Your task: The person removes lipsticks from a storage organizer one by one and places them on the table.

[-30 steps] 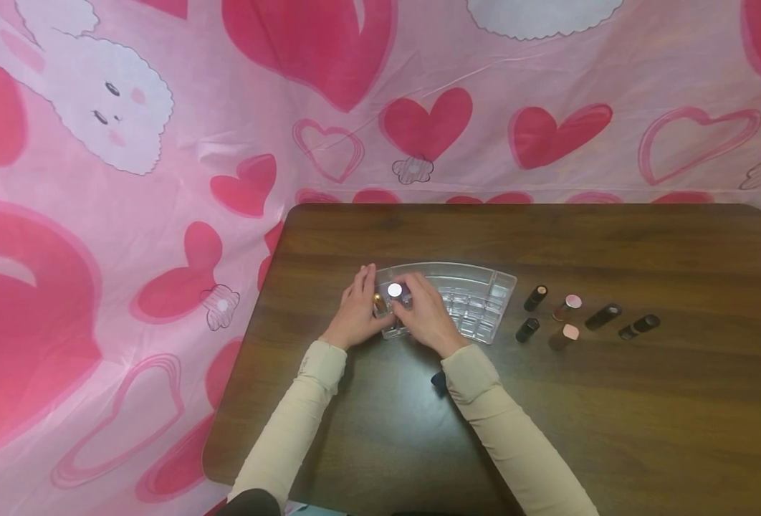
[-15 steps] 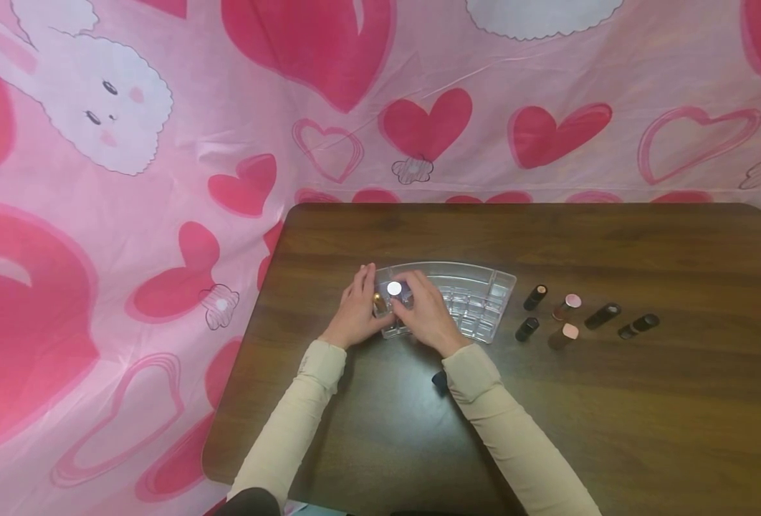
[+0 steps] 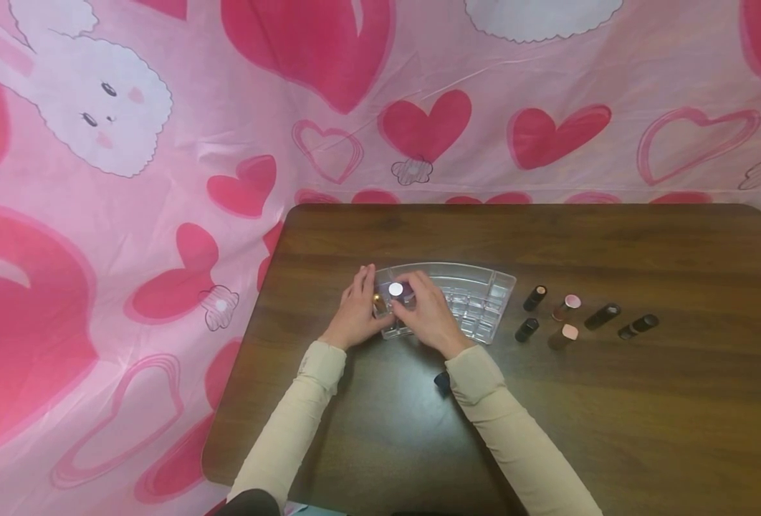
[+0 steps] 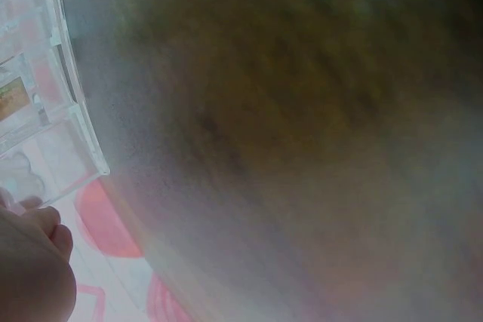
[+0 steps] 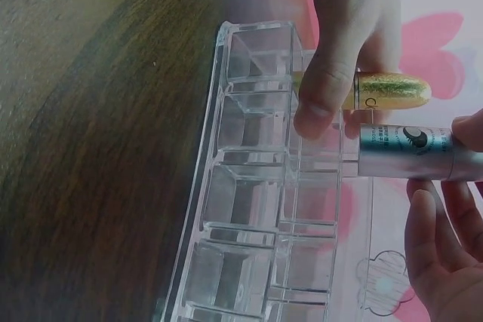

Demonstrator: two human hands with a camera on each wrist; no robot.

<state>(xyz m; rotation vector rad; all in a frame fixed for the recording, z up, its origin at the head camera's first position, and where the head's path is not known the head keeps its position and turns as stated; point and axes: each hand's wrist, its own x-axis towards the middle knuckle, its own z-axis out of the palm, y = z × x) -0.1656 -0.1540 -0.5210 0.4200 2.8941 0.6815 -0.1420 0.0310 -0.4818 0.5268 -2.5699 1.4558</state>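
A clear acrylic organizer (image 3: 464,271) with many small compartments lies on the brown table. My left hand (image 3: 355,309) holds its left end, the thumb along the front and the fingers along the side. In the right wrist view a gold glittery lipstick (image 5: 396,90) stands in an end compartment, beside the left thumb. My right hand (image 3: 427,315) pinches a silvery teal cosmetic tube (image 5: 404,151) between thumb and fingers, its white top (image 3: 396,289) facing up. The tube is upright over the left part of the organizer, next to the gold lipstick; whether its base sits inside a compartment I cannot tell.
Right of the organizer stand several lipstick tubes: black ones (image 3: 536,297), a pink-topped one (image 3: 567,307) and a peach-topped one (image 3: 563,337). Another black tube (image 3: 441,383) is partly hidden by my right sleeve. A pink heart-print cloth (image 3: 245,107) hangs behind the table (image 3: 355,437).
Both hands stay nearly where they were; the tube's white top has shifted only very slightly. The lipsticks on the table have not moved.
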